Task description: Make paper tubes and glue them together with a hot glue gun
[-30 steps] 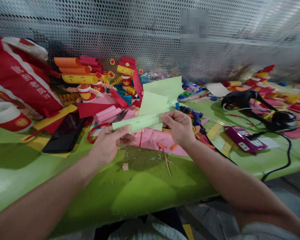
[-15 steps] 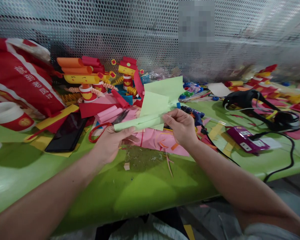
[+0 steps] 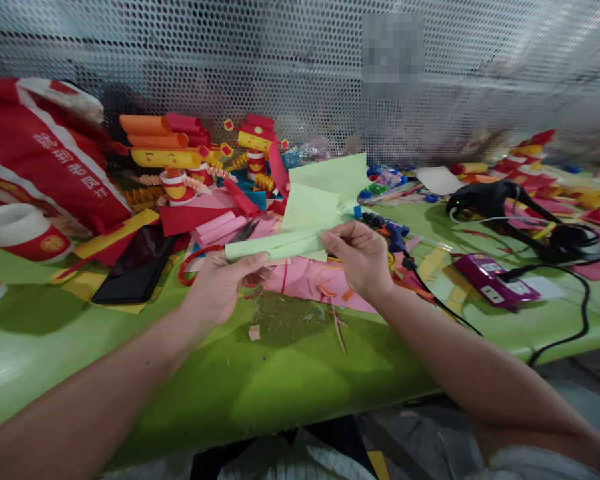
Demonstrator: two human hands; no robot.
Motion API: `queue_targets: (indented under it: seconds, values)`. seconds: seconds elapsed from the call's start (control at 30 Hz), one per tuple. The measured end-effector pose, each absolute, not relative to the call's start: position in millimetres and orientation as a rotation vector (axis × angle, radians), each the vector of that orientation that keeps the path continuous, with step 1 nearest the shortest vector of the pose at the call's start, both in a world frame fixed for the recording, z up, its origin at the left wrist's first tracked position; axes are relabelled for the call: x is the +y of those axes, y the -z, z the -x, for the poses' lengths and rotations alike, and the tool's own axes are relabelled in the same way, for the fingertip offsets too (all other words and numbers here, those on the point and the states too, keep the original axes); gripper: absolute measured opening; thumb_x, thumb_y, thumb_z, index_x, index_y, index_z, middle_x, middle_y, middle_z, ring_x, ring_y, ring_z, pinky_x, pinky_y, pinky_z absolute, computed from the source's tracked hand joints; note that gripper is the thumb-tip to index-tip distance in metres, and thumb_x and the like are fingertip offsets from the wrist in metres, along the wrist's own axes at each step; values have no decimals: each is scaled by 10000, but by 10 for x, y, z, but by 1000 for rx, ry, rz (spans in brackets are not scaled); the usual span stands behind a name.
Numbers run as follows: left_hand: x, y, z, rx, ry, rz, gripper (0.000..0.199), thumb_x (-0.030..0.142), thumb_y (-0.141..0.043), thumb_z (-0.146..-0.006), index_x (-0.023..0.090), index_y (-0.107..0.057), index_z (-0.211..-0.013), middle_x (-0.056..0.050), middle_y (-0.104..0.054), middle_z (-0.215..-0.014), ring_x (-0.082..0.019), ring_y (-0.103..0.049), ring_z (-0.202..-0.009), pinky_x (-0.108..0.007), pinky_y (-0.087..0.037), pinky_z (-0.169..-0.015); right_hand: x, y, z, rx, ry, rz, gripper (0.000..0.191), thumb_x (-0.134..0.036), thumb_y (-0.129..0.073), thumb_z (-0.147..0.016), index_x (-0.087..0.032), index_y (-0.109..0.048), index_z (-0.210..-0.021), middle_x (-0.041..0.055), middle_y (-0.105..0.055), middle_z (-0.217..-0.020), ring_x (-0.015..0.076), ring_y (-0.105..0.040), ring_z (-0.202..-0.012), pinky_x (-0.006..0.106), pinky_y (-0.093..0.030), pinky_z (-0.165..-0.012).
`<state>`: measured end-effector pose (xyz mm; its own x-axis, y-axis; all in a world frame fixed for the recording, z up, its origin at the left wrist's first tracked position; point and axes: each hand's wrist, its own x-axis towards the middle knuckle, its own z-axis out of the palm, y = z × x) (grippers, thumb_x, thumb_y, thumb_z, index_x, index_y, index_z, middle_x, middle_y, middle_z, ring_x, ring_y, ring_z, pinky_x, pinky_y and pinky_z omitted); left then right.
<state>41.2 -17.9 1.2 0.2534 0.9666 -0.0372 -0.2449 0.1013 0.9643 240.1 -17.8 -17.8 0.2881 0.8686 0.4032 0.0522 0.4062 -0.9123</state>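
A light green sheet of paper, rolled into a loose tube (image 3: 280,245), is stretched between my two hands above the table. My left hand (image 3: 223,280) pinches its left end, thumb on top. At the right end, the thumb and fingers of my right hand (image 3: 361,257) close on the paper. Behind the tube lie flat light green sheets (image 3: 325,179). Beneath it spreads pink paper (image 3: 305,283) with thin scraps on it. Red-handled scissors (image 3: 187,265) rest just beyond my left hand, partly hidden by it. A blue glue gun (image 3: 393,230) lies behind my right hand.
On the left are a black phone (image 3: 135,267), a paper cup (image 3: 27,233) and a red bag (image 3: 45,153). Paper figures (image 3: 165,157) stand along the perforated metal wall. To the right sit a purple power strip (image 3: 495,280) with a black cable and a black headset (image 3: 525,220).
The right end of the paper tube and my right hand have shifted slightly left and down. My left hand keeps its hold, and the view has moved a little.
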Motion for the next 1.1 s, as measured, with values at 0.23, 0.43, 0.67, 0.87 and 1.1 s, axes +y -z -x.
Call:
queue_targets:
  seconds: [0.23,0.43,0.67,0.87,1.1]
  values:
    - [-168,-13,-416,896,-1130,-1061,119,228,-781,-559,167,-708,-630,2,-674,-539,-116,-595,-473,-229,-472,-479,-170,151,-2404,-1185,-743,901,414,-442,-752,-605,-253,-423,-768,-102,-399,-543,59,-405,-471,218,-381,-470]
    - [-171,-16,-411,885,-1136,-1058,127,218,-779,-560,162,-703,-645,7,-671,-546,-118,-591,-464,-235,-463,-466,-164,140,-2412,-1169,-796,865,416,-418,-765,-599,-250,-441,-798,-102,-391,-545,58,-412,-488,212,-346,-472]
    - [-152,-12,-404,893,-1136,-1058,140,216,-775,-569,152,-697,-667,1,-675,-564,-113,-583,-460,-243,-476,-481,-140,154,-2418,-1187,-873,812,368,-382,-760,-616,-240,-485,-816,-95,-433,-544,59,-415,-506,206,-351,-495]
    - [-148,-4,-402,902,-1155,-1096,153,220,-773,-570,152,-703,-687,1,-673,-562,-115,-586,-461,-239,-484,-477,-140,146,-2443,-1188,-892,855,392,-427,-760,-605,-249,-506,-845,-74,-489,-599,79,-478,-554,227,-405,-532]
    - [-163,-18,-416,931,-1194,-1104,94,190,-759,-582,159,-700,-648,12,-671,-536,-111,-588,-455,-224,-465,-471,-113,140,-2484,-1097,-897,849,365,-429,-757,-596,-242,-556,-837,-40,-557,-697,91,-517,-635,238,-442,-605]
